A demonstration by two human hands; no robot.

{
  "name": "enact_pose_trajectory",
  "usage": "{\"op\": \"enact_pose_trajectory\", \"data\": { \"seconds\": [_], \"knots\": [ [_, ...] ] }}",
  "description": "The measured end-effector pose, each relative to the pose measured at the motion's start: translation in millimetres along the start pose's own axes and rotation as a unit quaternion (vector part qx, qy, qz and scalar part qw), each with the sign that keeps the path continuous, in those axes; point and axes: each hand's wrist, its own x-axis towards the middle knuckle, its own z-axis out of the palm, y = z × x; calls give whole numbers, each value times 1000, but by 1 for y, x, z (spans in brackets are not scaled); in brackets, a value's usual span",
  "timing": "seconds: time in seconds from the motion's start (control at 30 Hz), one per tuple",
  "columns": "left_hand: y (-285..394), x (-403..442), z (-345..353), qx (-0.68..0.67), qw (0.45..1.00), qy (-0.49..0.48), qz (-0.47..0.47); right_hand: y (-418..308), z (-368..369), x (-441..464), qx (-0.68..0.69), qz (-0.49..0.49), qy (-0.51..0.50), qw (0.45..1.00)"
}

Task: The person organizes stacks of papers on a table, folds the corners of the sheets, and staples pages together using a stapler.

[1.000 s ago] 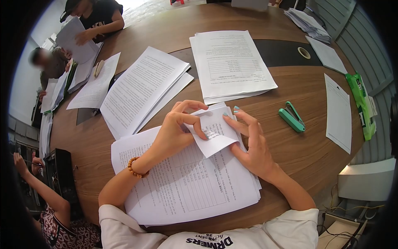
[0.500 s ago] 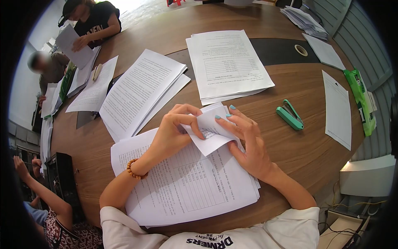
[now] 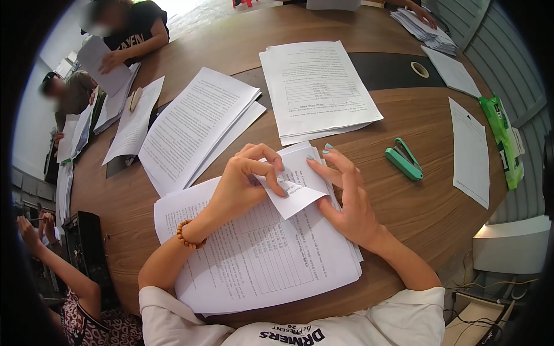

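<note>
A thick stack of printed sheets point(image 3: 259, 254) lies in front of me on the wooden table. My left hand point(image 3: 245, 181), with a bead bracelet at the wrist, pinches a turned-up corner of paper point(image 3: 295, 199) near the stack's far end. My right hand point(image 3: 348, 199) rests at the far right edge of the stack, its fingers spread and its thumb against the folded corner. Beyond the hands lie two more piles, one angled on the left point(image 3: 199, 127) and one straighter point(image 3: 317, 86).
To the right are a green stapler point(image 3: 404, 159), a single sheet point(image 3: 470, 153) and a green packet point(image 3: 501, 141). A tape roll point(image 3: 419, 70) sits on the dark strip. Co-workers handle papers point(image 3: 104, 63) at far left; another person's hand touches papers point(image 3: 424, 32) at far right.
My right fingers closed in over the raised corner, then spread out again. The corner lies flatter than half a second ago. A person's hand has appeared at the far-right papers.
</note>
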Motion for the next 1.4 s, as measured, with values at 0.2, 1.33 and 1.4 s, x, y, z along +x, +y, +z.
{"op": "enact_pose_trajectory", "data": {
  "seconds": [0.2, 1.33, 1.4],
  "knots": [
    [0, -1, 1, -34, 999, 16, 3, -3, -2, 0, 21, 9, 2, 1000],
    [-1, 0, 0, -34, 999, 2, 42, -3, 0, -4, -47, -152, 87, 983],
    [-2, 0, -1, -44, 998, 3, 36, -4, -2, -3, -53, -159, 86, 982]
  ]
}}
